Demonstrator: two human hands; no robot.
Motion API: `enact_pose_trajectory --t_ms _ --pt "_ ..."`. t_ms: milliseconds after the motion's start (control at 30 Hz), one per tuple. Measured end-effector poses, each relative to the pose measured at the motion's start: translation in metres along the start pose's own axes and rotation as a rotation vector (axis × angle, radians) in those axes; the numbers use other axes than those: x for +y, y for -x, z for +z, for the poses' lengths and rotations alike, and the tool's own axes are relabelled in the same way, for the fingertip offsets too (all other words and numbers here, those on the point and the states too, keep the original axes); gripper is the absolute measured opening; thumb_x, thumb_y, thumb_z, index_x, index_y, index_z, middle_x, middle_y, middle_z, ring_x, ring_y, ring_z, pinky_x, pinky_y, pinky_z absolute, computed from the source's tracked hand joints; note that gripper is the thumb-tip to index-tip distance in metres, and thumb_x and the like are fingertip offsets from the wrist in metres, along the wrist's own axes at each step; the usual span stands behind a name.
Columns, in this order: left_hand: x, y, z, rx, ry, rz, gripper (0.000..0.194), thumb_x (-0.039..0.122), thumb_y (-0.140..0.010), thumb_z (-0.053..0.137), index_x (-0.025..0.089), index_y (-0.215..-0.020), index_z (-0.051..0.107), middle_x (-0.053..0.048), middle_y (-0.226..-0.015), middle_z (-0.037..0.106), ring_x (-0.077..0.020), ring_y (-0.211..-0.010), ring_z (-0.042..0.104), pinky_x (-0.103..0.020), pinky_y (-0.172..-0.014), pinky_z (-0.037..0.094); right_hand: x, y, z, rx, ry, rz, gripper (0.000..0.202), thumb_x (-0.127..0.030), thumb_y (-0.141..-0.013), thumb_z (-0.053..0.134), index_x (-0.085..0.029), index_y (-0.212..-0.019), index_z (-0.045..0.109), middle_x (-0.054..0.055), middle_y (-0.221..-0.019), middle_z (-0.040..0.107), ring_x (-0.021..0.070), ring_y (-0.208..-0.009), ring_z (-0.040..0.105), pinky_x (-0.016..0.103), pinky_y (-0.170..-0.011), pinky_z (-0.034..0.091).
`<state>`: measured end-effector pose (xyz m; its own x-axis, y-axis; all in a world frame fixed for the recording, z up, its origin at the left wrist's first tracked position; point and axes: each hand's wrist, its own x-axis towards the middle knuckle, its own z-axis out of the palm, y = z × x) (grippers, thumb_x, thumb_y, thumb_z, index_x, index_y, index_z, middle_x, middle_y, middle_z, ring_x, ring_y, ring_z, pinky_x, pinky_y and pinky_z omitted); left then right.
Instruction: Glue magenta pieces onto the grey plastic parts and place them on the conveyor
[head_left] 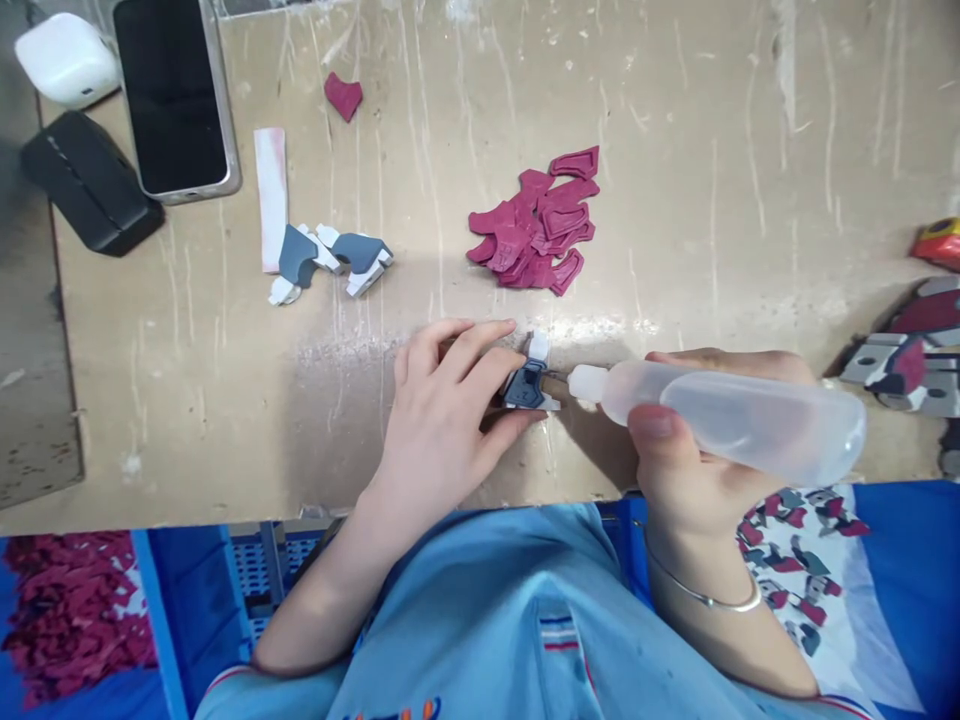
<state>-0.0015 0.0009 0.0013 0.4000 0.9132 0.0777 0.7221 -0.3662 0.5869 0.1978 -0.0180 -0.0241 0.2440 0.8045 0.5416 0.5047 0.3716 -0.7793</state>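
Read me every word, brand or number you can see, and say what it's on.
No text can be read.
Shirt: orange and blue lettering, cut off by the picture's edge.
Bottle: none seen.
Phone: dark screen, none seen.
Red pieces: any marks are too small to read.

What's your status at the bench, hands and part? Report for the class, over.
Left hand gripping grey part. Right hand holding squeeze bottle, nozzle aimed at part. Maroon pile beyond, clear of both hands.
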Motion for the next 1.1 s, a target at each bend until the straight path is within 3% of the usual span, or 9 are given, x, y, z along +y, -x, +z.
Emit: enact_pose_trajectory --t_ms 267,400,667,800,967,1100 --pt "0.0 -0.001 -0.002 -0.022 0.012 -0.014 0.024 0.033 -0.096 0.081 0.024 -0.116 0.071 -0.008 -0.147 0.073 -0.0353 -0.138 0.057 -0.053 -0.114 0.046 -0.001 -0.001 -0.001 -0.076 -0.08 -0.038 0.027 -0.044 -0.092 0.085 -0.022 -0.106 0.078 0.001 -0.081 0.075 0.0183 -0.065 0.074 0.03 -0.052 0.06" --pt "0.001 -0.001 -0.003 -0.021 0.017 -0.011 0.019 0.031 -0.099 0.077 0.022 -0.113 0.069 -0.008 -0.147 0.074 -0.0363 -0.139 0.058 -0.054 -0.113 0.046 -0.004 -0.003 -0.001 -0.112 -0.095 -0.043 0.029 -0.048 -0.093 0.083 -0.022 -0.101 0.076 0.0 -0.077 0.075 0.0177 -0.061 0.073 0.03 -0.049 0.059" --pt "0.001 -0.001 -0.005 -0.04 0.01 0.008 0.022 0.031 -0.096 0.081 0.023 -0.104 0.063 -0.008 -0.151 0.072 -0.0384 -0.149 0.055 -0.054 -0.111 0.045 -0.003 -0.004 0.0 -0.08 -0.091 -0.024 0.027 -0.045 -0.093 0.084 -0.023 -0.107 0.076 -0.001 -0.078 0.073 0.0175 -0.06 0.071 0.03 -0.048 0.057" --pt "0.001 -0.002 -0.005 -0.062 0.02 0.016 0.013 0.028 -0.101 0.072 0.024 -0.104 0.061 -0.008 -0.153 0.071 -0.0365 -0.153 0.052 -0.053 -0.11 0.045 -0.008 -0.003 -0.003 -0.147 -0.05 0.029 0.034 -0.058 -0.092 0.079 -0.024 -0.095 0.076 0.001 -0.076 0.074 0.0194 -0.06 0.071 0.034 -0.047 0.058" --pt "0.001 -0.002 -0.005 -0.058 0.034 0.012 0.011 0.021 -0.097 0.071 0.024 -0.102 0.061 -0.006 -0.149 0.073 -0.0337 -0.148 0.056 -0.051 -0.111 0.045 -0.008 -0.001 -0.006 -0.17 -0.068 0.079 0.034 -0.062 -0.092 0.077 -0.028 -0.091 0.077 0.0 -0.072 0.072 0.0218 -0.056 0.071 0.038 -0.044 0.059" --pt "0.003 -0.001 -0.005 -0.018 0.052 -0.005 0.015 0.018 -0.092 0.073 0.025 -0.099 0.062 -0.003 -0.148 0.074 -0.0314 -0.137 0.062 -0.05 -0.112 0.046 -0.002 -0.002 -0.006 -0.112 -0.104 0.007 0.03 -0.054 -0.092 0.08 -0.024 -0.09 0.076 0.001 -0.07 0.068 0.0212 -0.055 0.069 0.036 -0.043 0.055"
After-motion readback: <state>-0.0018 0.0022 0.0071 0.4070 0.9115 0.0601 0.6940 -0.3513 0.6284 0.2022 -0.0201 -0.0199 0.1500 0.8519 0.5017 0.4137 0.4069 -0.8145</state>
